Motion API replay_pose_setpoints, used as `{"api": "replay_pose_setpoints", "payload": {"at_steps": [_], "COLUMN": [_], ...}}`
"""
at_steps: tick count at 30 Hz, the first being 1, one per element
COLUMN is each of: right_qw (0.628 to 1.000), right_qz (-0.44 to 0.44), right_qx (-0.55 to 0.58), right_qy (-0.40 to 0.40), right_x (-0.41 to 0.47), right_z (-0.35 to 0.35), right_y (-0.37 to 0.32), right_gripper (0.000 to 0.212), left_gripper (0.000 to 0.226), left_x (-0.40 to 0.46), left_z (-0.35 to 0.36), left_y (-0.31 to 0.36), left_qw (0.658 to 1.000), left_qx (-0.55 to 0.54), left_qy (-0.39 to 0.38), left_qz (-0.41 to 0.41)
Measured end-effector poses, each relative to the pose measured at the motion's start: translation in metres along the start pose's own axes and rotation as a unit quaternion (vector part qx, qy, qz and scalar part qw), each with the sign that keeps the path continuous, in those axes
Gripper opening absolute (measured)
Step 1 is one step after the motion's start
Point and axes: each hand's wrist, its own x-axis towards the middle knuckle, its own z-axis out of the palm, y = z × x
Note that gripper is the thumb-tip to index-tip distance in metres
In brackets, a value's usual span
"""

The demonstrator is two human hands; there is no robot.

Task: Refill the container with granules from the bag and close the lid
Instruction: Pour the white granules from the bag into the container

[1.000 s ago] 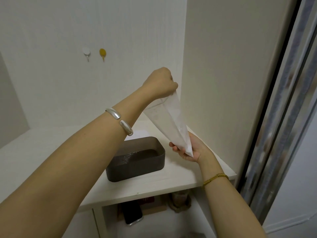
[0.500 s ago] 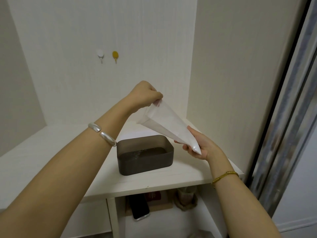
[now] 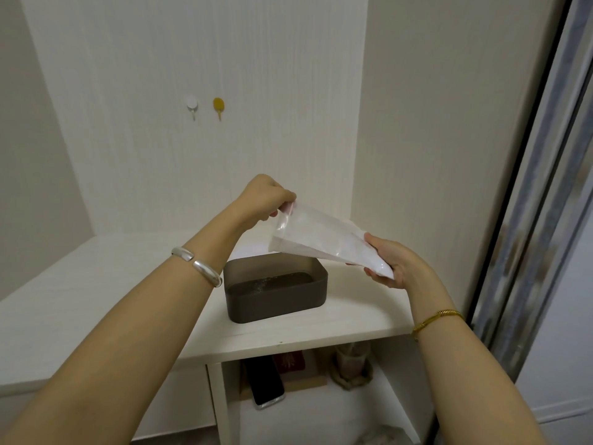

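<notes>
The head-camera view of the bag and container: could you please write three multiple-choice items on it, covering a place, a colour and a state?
1. Where does the container stand?
A. on the white shelf top
B. in the lower cubby
C. on the floor

2. What colour is the hook to the right of the white hook?
A. red
B. yellow
C. blue

3. How is the bag held?
A. by the left hand alone
B. lying on the shelf
C. by both hands

Answers: 1 A, it rests on the shelf; 2 B, it shows mustard yellow; 3 C, the left hand pinches its mouth, the right hand grips its bottom.
</notes>
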Motion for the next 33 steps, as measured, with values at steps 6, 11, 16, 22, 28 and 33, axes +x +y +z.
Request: {"api": "replay_pose_setpoints", "payload": {"at_steps": [6, 11, 16, 22, 28, 33], "right_qw": [1.0, 1.0, 0.999, 0.998, 0.999, 0.999], "right_qz": [0.003, 0.007, -0.015, -0.036, -0.035, -0.046], "right_qx": [0.02, 0.011, -0.029, -0.042, -0.038, -0.027], "right_qy": [0.01, 0.013, 0.02, 0.031, 0.008, -0.004], "right_x": [0.001, 0.001, 0.003, 0.0, 0.005, 0.013], "right_z": [-0.006, -0.007, -0.003, 0.0, -0.002, -0.004], "right_y": [0.004, 0.002, -0.003, -0.01, -0.01, -0.002], "right_gripper": [0.029, 0.028, 0.026, 0.023, 0.025, 0.033], "left_gripper": [0.024, 0.026, 0.023, 0.023, 0.014, 0.015], "left_x": [0.001, 0.003, 0.008, 0.016, 0.02, 0.019], "left_z": [0.005, 0.008, 0.008, 0.01, 0.012, 0.011], "left_y": [-0.003, -0.006, -0.013, -0.023, -0.027, -0.027], "left_qw": [0.998, 0.995, 0.993, 0.99, 0.987, 0.985], "left_qx": [0.007, 0.007, -0.007, -0.034, -0.068, -0.073], "left_qy": [-0.03, -0.039, -0.034, -0.03, -0.024, -0.035], "left_qz": [-0.052, -0.088, -0.112, -0.131, -0.141, -0.149]}}
